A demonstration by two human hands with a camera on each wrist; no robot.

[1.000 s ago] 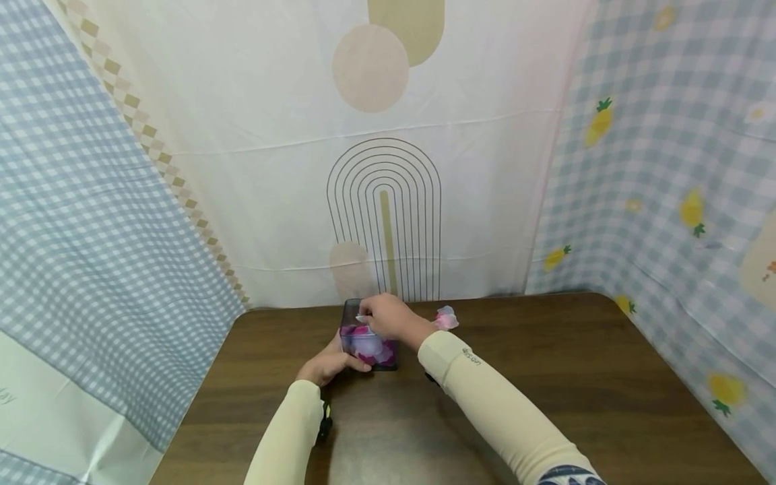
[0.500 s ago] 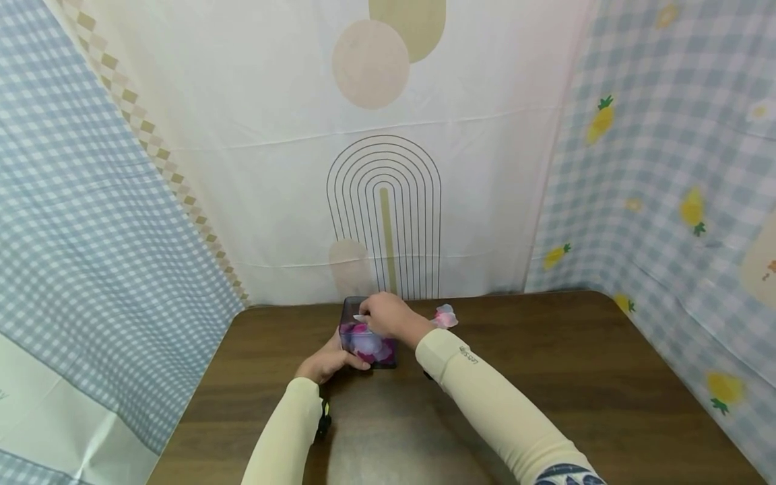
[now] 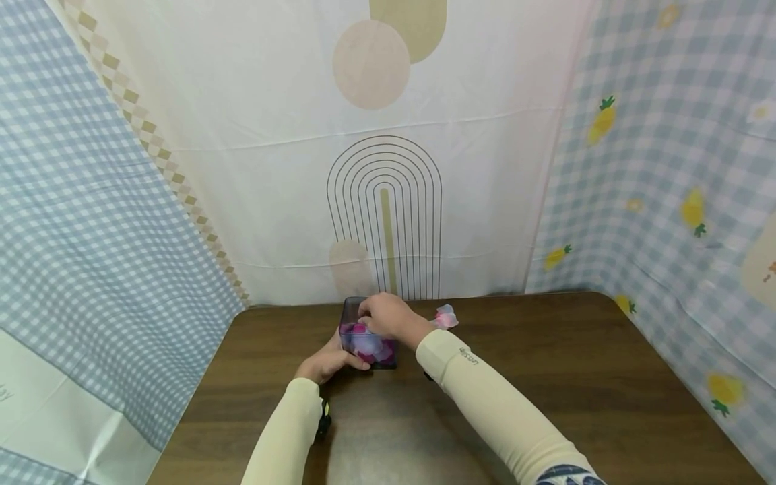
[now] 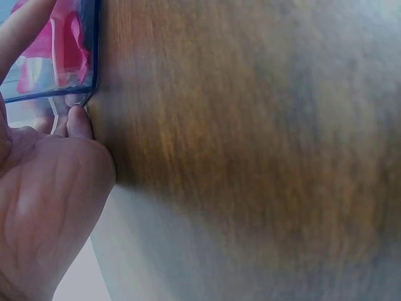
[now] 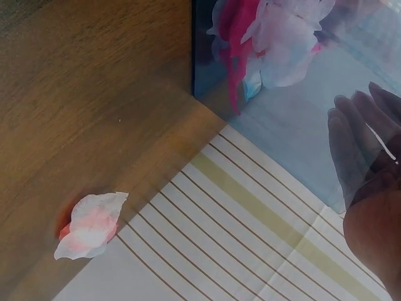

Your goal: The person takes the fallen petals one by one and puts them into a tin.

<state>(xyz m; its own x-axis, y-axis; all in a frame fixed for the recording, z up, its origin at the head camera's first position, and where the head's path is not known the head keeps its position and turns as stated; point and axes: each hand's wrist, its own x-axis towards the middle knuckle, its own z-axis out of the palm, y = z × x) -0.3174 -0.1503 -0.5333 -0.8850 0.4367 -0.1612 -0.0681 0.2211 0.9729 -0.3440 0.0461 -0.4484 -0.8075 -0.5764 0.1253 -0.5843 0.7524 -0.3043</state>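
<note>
Your right hand (image 3: pixel 388 316) covers the top opening of the clear box (image 3: pixel 368 343), so you cannot tell whether its fingers hold a petal. The left wrist view cuts off most of your left hand (image 4: pixel 44 194), and the counter (image 4: pixel 263 163) is blurred.

Light is soft, even and bright, falling from above with no glare, and the arms throw only faint shadows on the table (image 3: pixel 545 377) toward 6 o'clock. The head view is sharp at centre but bends straight lines toward 9 and 3 o'clock. Both wrist views are softer, the wood grain blurred toward 3 o'clock in the left one.
</note>
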